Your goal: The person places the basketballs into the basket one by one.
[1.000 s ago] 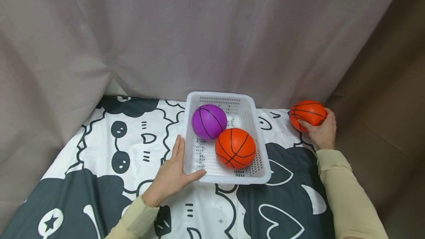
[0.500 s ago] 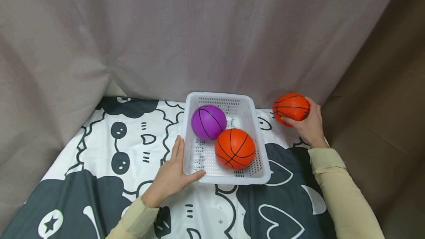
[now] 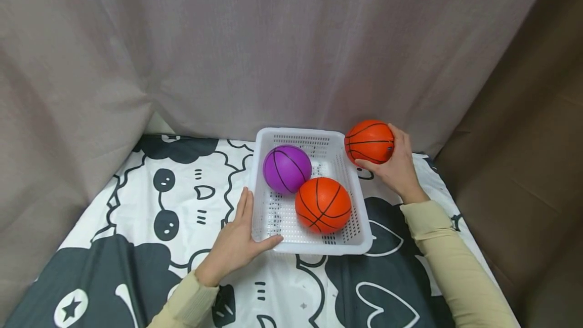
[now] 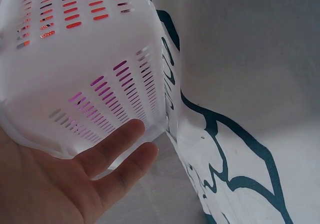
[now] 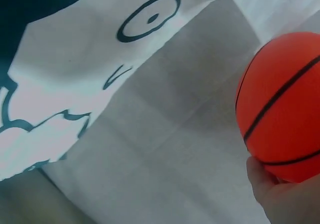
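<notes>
A white perforated plastic basket (image 3: 282,247) stands in the middle of the head view. Inside it lie a purple ball (image 3: 287,169) and an orange basketball (image 3: 323,205). My left hand (image 3: 232,242) rests against the basket's left side with straight fingers, its thumb at the near rim. In the left wrist view, two fingers (image 4: 117,141) lie along the slotted basket wall (image 4: 60,73). My right hand (image 3: 398,163) grips a second orange basketball (image 3: 370,141) raised beside the basket's far right corner. That ball (image 5: 285,103) fills the right side of the right wrist view.
A black-and-white cartoon-print cloth (image 3: 191,196) covers the surface under the basket. Grey-beige curtain fabric (image 3: 273,49) hangs at the back, and a brown drape (image 3: 514,166) closes off the right side.
My right hand has lifted the second orange basketball and carried it left, from the far right of the cloth to the basket's right edge. The left hand and the basket have stayed put.
</notes>
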`<state>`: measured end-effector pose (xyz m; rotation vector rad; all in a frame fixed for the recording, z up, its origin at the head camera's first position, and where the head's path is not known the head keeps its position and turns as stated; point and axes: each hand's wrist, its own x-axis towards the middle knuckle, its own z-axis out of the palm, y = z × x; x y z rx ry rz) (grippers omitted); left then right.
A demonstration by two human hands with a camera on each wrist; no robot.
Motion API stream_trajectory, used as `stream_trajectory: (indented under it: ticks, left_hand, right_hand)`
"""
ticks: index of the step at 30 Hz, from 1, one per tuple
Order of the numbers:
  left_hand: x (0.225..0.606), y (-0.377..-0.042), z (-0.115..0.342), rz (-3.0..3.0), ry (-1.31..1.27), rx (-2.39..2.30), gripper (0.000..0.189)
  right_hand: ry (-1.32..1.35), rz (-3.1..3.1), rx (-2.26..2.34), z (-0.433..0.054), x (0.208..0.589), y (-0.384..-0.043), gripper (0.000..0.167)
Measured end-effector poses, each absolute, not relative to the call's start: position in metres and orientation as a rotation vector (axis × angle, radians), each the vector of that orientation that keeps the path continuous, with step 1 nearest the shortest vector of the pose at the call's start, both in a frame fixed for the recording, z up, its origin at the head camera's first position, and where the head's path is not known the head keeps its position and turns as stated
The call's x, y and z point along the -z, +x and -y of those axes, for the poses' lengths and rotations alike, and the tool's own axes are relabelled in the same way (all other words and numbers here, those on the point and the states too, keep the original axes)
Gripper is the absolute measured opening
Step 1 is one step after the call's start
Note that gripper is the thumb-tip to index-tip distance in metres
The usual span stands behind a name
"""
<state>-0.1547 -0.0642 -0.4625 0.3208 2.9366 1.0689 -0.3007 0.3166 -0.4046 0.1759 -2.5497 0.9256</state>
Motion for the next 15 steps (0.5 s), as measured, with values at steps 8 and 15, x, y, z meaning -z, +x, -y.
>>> stream_trajectory:
  ticks: [8, 15]
  left_hand:
    - [0.465, -0.154, 0.065, -2.951, 0.320, -1.058, 0.124]
    - [0.463, -0.155, 0.065, -2.964, 0.337, -1.063, 0.124]
  right_hand:
    - [0.364, 2.540, -0.758, -0.297, 0.398, -0.300, 0.114]
    - [0.523, 2.638, -0.733, -0.280, 0.385, -0.294, 0.077]
